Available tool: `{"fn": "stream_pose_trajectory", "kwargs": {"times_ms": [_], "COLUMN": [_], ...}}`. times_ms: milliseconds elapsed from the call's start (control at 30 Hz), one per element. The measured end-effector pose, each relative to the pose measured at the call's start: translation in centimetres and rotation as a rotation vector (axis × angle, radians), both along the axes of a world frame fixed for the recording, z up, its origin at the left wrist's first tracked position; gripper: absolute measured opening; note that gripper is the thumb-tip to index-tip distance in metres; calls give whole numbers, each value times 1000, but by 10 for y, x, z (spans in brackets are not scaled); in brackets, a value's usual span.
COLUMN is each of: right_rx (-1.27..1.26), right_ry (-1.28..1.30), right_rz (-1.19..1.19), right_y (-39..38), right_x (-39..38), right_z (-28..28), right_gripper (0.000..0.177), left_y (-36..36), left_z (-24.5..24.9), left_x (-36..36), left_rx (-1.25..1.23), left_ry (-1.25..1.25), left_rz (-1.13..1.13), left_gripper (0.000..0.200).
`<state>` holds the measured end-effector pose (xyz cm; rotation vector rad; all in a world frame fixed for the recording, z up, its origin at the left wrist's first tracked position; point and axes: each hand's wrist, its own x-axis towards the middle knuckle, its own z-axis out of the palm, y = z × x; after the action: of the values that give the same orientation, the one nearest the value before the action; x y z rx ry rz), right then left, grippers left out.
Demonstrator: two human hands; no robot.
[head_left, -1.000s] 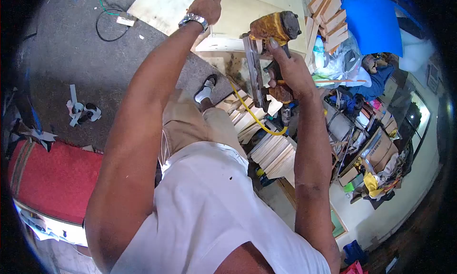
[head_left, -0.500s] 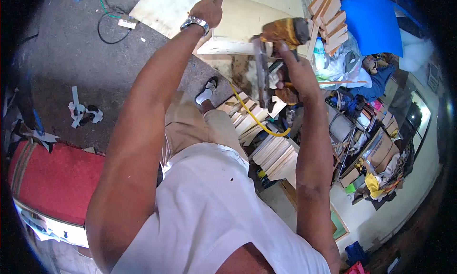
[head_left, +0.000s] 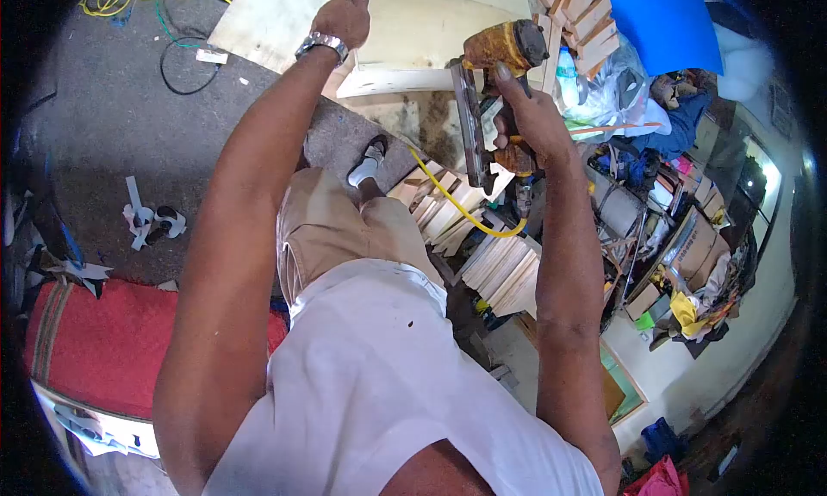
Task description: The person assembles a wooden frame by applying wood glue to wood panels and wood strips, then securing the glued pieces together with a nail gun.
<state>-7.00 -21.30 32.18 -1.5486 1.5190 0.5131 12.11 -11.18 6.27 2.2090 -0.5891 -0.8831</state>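
My right hand (head_left: 536,124) is wrapped around the handle of a worn yellow-brown pneumatic nail gun (head_left: 500,48). A dark, narrow magazine runs along the tool's left side, and a yellow air hose (head_left: 465,210) joins it at the base of the handle. My left hand (head_left: 342,21), with a metal watch on the wrist, is closed over a thin wooden strip (head_left: 338,76) at the edge of pale plywood panels (head_left: 413,40). Its thumb points up, and most of its fingers are hidden. The nail gun is held apart from the panels, in front of their right part.
Stacked wood pieces (head_left: 506,274) lie below the nail gun, and more wood offcuts (head_left: 586,18) at the upper right. A blue sheet (head_left: 663,27), plastic bags (head_left: 616,87) and clutter fill the right side. Cables (head_left: 177,87) cross the floor; a red padded surface (head_left: 121,345) is at lower left.
The nail gun, blurred by motion before, now appears sharp and nearly still. The view has shifted a little, so my left hand and the panels sit further left. Both holds are unchanged.
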Motion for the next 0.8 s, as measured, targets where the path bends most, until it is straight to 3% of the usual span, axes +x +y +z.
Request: {"fn": "stream_pose_trajectory", "kwargs": {"times_ms": [133,333,467,500,567,600,633,667,767,800], "right_rx": [-17,-123,-97,-111,-99,-59,45,7,-82,-208], "right_ry": [-14,-18,131,-92,-192,-230,-233,-251,-174,-141], "right_rz": [39,108,129,144,58,-6,-124,-93,-56,55], "right_y": [3,-1,-8,-10,0,9,20,29,44,46], "right_x": [-1,-16,-23,-46,-86,-102,-118,-140,-222,-260], "right_z": [-1,-18,-7,-20,-25,-20,-10,-11,-38,-62], "right_gripper": [60,62,74,70,55,47,39,35,33,37], "left_y": [-1,-3,-9,-9,-3,0,3,-2,-3,-6], "left_z": [-29,-30,-31,-34,-7,-7,-9,5,34,36], "left_x": [1,-1,2,-1,1,0,-2,1,5,4], "left_rx": [-7,-24,-10,-3,47,12,-15,120,198,217], "left_ry": [-128,-258,-133,-112,-18,-137,-253,12,91,70], "left_rz": [-42,-168,-181,-150,-35,-103,-178,11,-28,-49], "left_gripper": [71,61,68,68,69,70,71,72,72,72]}}
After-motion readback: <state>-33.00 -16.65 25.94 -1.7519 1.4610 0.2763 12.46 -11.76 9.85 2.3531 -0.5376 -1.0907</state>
